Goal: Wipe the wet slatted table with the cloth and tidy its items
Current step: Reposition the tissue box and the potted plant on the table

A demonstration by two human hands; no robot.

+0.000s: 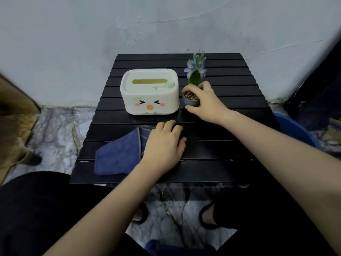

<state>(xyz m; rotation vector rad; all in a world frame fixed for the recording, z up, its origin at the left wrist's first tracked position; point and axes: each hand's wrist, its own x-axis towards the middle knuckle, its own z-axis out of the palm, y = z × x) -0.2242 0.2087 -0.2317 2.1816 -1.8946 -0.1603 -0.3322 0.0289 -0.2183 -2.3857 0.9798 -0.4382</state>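
Note:
A black slatted table stands before me against the wall. A blue cloth lies on its near left part, and my left hand rests palm down on the cloth's right edge. Behind it sits a white tissue box with a cartoon face. To the right of the box stands a small grey pot with a green plant and pale blue flowers. My right hand wraps its fingers around the pot, which stands on the table.
A blue basin sits on the floor past the table's right edge. A brown object stands at the left. The pale wall is right behind the table. My knees and slippered feet are under the near edge.

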